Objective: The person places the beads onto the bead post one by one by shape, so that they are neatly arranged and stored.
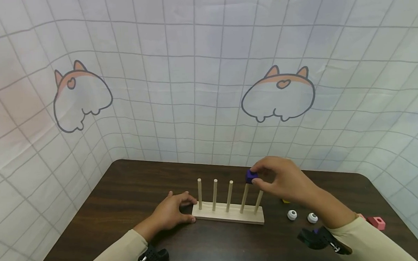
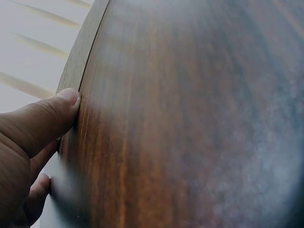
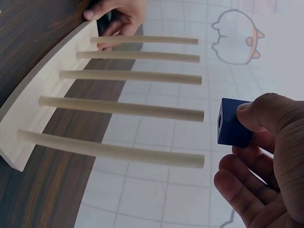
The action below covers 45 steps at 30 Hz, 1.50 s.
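A pale wooden pegboard (image 1: pixel 229 217) with several upright dowels stands on the dark table. My left hand (image 1: pixel 172 211) grips its left end, the thumb at the front corner and fingers at the back; the left wrist view has the thumb (image 2: pixel 52 116) against the board's edge. Between thumb and fingertips of my right hand (image 1: pixel 286 178) is a dark blue-purple cube bead (image 3: pixel 232 122). In the head view it overlaps the top of the second dowel from the right. A gap shows between cube and dowel tips in the right wrist view, where the cube's hole (image 3: pixel 219 122) faces the dowels.
Two white round beads (image 1: pixel 292 214) lie right of the board. A yellow piece (image 1: pixel 285 200) is partly hidden behind the right hand. Pink and red blocks (image 1: pixel 377 223) sit at the table's right side, near the right forearm. A gridded cloth (image 1: pixel 200 88) hangs behind the table.
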Each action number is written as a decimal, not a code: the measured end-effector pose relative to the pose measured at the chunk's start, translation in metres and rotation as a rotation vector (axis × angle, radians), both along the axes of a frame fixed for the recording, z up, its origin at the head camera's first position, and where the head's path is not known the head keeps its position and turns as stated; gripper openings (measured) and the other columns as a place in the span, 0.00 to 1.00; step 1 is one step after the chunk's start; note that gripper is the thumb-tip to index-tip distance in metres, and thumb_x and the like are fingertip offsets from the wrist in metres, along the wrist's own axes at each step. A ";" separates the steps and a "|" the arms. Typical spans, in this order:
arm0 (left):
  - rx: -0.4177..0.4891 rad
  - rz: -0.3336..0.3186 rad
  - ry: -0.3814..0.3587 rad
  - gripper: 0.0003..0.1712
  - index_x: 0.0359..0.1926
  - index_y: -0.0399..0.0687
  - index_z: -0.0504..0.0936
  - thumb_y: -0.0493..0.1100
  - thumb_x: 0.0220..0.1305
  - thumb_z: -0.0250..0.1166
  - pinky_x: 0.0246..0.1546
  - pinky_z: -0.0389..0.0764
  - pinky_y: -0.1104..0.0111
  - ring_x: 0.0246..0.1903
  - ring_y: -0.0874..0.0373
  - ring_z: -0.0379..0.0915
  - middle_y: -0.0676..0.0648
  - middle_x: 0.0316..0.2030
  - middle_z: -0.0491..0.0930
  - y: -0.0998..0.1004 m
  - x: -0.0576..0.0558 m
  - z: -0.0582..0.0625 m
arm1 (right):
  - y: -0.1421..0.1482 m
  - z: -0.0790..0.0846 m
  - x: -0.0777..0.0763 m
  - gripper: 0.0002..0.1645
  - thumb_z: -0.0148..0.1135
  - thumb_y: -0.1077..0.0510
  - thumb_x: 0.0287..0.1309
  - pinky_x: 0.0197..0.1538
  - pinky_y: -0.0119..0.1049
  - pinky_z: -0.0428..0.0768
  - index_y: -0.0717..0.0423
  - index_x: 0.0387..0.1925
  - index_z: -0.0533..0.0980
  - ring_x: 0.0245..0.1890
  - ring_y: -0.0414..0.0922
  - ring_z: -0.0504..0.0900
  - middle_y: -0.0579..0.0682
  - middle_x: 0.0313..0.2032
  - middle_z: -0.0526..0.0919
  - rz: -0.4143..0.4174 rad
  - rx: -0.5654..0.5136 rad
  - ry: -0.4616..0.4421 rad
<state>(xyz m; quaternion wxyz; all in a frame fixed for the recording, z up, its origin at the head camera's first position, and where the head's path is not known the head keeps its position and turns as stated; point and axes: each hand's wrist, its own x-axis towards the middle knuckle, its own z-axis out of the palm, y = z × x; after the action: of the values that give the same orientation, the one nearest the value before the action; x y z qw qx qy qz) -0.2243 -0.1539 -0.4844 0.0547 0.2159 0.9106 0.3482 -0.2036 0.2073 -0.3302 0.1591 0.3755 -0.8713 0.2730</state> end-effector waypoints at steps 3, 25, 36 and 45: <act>0.004 -0.002 0.002 0.27 0.54 0.57 0.83 0.51 0.52 0.81 0.74 0.37 0.40 0.73 0.48 0.61 0.49 0.54 0.85 -0.001 0.001 0.001 | -0.004 -0.001 -0.001 0.15 0.78 0.63 0.53 0.40 0.37 0.85 0.54 0.43 0.84 0.37 0.40 0.85 0.44 0.41 0.86 0.000 0.008 -0.001; 0.021 -0.019 -0.008 0.27 0.53 0.55 0.83 0.49 0.52 0.81 0.74 0.36 0.39 0.73 0.47 0.61 0.49 0.54 0.85 0.000 0.001 0.003 | -0.033 0.001 0.001 0.14 0.77 0.61 0.55 0.42 0.36 0.84 0.53 0.44 0.84 0.39 0.36 0.83 0.42 0.41 0.85 -0.014 -0.015 -0.080; 0.019 -0.022 -0.006 0.27 0.53 0.57 0.83 0.51 0.52 0.81 0.74 0.36 0.39 0.73 0.47 0.60 0.49 0.54 0.85 -0.001 0.000 0.000 | -0.050 -0.002 -0.003 0.13 0.76 0.62 0.57 0.42 0.38 0.84 0.54 0.44 0.84 0.39 0.38 0.83 0.44 0.42 0.86 -0.002 -0.026 -0.095; 0.018 -0.014 -0.008 0.27 0.53 0.57 0.83 0.51 0.52 0.81 0.74 0.37 0.40 0.73 0.47 0.60 0.50 0.54 0.85 0.000 0.001 0.002 | -0.067 -0.001 -0.001 0.13 0.75 0.60 0.59 0.44 0.37 0.84 0.55 0.46 0.84 0.40 0.38 0.83 0.44 0.42 0.85 -0.035 -0.038 -0.138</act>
<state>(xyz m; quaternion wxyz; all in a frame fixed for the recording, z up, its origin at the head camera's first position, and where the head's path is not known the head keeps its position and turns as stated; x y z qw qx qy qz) -0.2230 -0.1544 -0.4829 0.0586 0.2214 0.9056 0.3569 -0.2047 0.1404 -0.3315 0.1105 0.3372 -0.8813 0.3121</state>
